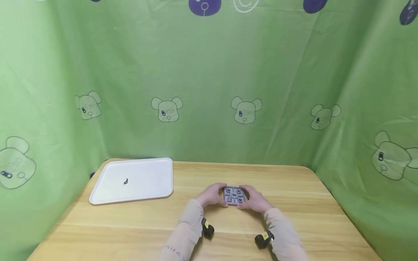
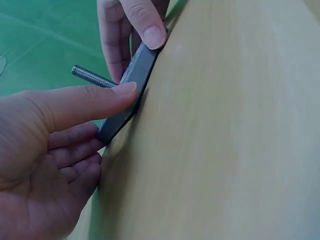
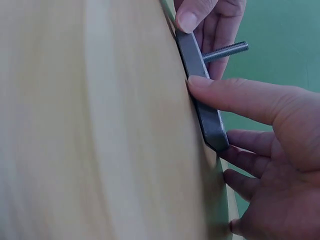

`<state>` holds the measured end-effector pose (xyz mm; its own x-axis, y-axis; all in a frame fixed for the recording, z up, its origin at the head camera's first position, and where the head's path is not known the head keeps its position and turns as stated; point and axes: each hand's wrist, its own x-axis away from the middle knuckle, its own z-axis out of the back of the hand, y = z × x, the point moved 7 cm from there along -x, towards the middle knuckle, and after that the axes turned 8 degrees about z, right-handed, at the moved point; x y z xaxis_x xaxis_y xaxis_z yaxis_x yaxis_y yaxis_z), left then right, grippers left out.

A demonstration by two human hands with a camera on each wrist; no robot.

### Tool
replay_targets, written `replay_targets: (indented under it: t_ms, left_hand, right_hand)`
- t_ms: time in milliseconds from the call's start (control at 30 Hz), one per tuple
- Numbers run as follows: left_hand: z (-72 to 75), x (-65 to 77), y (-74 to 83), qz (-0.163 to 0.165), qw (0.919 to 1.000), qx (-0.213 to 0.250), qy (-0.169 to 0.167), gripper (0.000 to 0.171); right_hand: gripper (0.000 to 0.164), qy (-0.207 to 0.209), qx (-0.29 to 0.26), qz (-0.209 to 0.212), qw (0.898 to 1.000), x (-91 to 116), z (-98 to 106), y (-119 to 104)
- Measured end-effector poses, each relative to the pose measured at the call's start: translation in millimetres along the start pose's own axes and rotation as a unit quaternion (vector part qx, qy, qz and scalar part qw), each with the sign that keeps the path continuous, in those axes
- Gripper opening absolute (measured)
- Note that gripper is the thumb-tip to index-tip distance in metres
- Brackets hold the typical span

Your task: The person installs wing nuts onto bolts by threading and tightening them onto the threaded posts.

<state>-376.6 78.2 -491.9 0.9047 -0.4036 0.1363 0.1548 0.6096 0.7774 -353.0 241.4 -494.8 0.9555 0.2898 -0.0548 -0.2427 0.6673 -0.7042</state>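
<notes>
A small square grey metal plate (image 1: 234, 195) with raised ridges and several holes on its upper face lies at the wooden table, between both hands. A threaded stud (image 2: 92, 76) stands up from the plate, plainest in the two wrist views. On the plate's left side, my left hand (image 1: 212, 195) holds it, thumb at the near edge and other fingers round the side and far corner. The right hand (image 1: 257, 201) grips the opposite side in the same manner. In the right wrist view the right thumb (image 3: 220, 91) presses the plate's near edge.
A white tray (image 1: 140, 175) sits at the table's back left, with a small black piece (image 1: 126, 181) on it, too small to identify. Green curtains (image 1: 202, 72) with bear prints enclose the wooden table (image 1: 235, 232) at the back and sides.
</notes>
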Motion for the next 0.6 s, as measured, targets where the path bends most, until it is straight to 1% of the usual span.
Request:
replay_targets:
  t_ms: [167, 367, 600]
  left_hand:
    - [12.8, 12.8, -11.9, 0.002, 0.9999, -0.001, 0.014, 0.084]
    - [25.8, 21.9, -27.3, -0.001, 0.9996, -0.004, 0.026, 0.084]
    - [38.5, 30.3, -47.0, -0.006, 0.9995, 0.003, 0.031, 0.085]
  right_hand:
    - [0.092, 0.001, -0.001, 0.009, 1.000, -4, -12, -13]
    - [0.092, 0.000, -0.014, 0.022, 1.000, -13, -26, -24]
    - [0.092, 0.009, -0.021, 0.009, 1.000, -22, -46, -32]
